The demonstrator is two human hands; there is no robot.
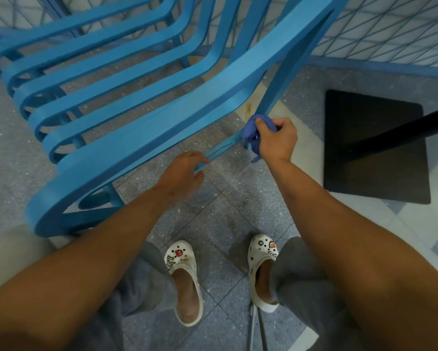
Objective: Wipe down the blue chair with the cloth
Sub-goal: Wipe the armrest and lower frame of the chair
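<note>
The blue chair (126, 138), built of curved slats, fills the upper left of the head view. My right hand (277, 140) grips a bunched dark-blue cloth (253, 134) and holds it against the chair's thin lower rail, where that rail meets an upright. My left hand (185, 173) holds the same lower rail further left, fingers over its top edge and thumb below. Part of the cloth is hidden inside my right fist.
A black square base plate (375, 148) with a dark pole (403, 130) stands on the floor to the right. A blue wire-mesh fence (390, 29) runs behind the chair. My feet in white clogs (185, 279) stand on the speckled tile floor below.
</note>
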